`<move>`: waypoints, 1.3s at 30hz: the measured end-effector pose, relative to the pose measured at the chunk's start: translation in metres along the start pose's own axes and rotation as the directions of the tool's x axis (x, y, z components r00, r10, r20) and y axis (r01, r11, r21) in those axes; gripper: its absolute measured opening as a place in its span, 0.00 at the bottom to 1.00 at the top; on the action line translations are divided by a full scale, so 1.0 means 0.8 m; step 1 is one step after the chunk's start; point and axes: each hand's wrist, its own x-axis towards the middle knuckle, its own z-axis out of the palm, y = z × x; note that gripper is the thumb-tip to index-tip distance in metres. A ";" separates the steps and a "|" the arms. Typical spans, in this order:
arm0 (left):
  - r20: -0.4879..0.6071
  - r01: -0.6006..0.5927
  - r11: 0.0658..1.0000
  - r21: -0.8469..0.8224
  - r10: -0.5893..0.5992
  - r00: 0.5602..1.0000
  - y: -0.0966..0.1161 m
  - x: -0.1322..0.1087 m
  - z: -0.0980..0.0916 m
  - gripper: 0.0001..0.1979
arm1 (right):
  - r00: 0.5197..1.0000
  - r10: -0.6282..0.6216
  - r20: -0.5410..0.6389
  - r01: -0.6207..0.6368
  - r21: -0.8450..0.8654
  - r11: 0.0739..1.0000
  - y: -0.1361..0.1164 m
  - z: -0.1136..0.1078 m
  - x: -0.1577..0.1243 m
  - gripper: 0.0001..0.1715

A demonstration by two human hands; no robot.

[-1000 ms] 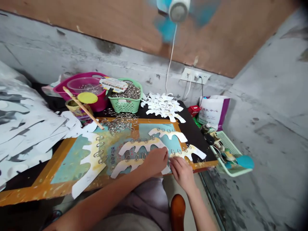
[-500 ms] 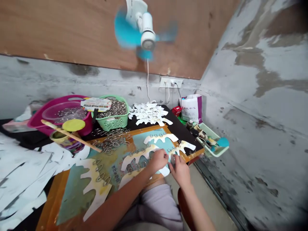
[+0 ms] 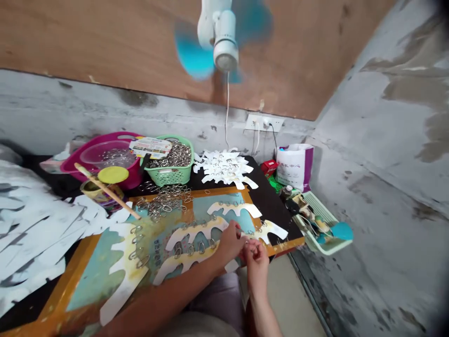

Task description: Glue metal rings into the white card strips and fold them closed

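Note:
My left hand [image 3: 229,243] rests on a white scalloped paper cutout [image 3: 196,228] that carries metal rings, at the near right of a teal and orange board [image 3: 105,243]. Its fingers are curled in a pinch on the cutout's edge. My right hand [image 3: 256,255] is just beside it, raised a little off the board, fingers pinched on a small metal ring. More cutouts with rings lie on the board: one further back [image 3: 234,208], one at the right edge [image 3: 271,229], one on the left [image 3: 129,262].
A heap of loose rings [image 3: 164,201] lies at the board's far edge. Behind stand a green basket of rings [image 3: 170,164], a pink tub [image 3: 101,157], a jar with a stick [image 3: 101,189], and a cutout stack [image 3: 224,167]. A fan [image 3: 219,40] spins above. A tray [image 3: 322,224] sits right.
My right hand lifted off the right cutout and drew close to my left hand, pinching a ring. The camera view swung up and sideways.

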 end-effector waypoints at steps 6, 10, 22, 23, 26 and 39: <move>-0.052 0.028 0.990 -0.138 -0.036 0.998 -0.008 -0.001 -0.003 0.14 | 0.983 -0.175 0.049 0.181 -0.337 0.924 -0.026 -0.046 0.048 0.11; -0.017 0.049 0.974 -0.221 -0.054 0.998 -0.014 0.002 -0.007 0.07 | 0.858 -0.317 0.405 0.477 -0.398 0.784 -0.029 -0.058 0.102 0.14; 0.046 0.079 0.930 -0.360 -0.067 0.997 -0.023 0.011 -0.007 0.06 | 0.842 -0.075 0.534 0.269 -0.296 0.917 -0.008 -0.049 0.131 0.06; 0.060 0.101 0.911 -0.400 -0.084 0.995 -0.024 0.012 -0.006 0.07 | 0.849 -0.063 0.525 0.253 -0.298 0.921 -0.007 -0.050 0.132 0.05; 0.055 0.114 0.876 -0.469 -0.100 0.993 -0.023 0.016 -0.004 0.08 | 0.859 -0.035 0.511 0.209 -0.288 0.935 -0.005 -0.051 0.133 0.08; -0.019 0.084 0.951 -0.299 -0.093 0.995 -0.021 0.017 -0.007 0.08 | 0.858 0.062 0.510 0.076 -0.245 0.967 -0.017 -0.045 0.137 0.08</move>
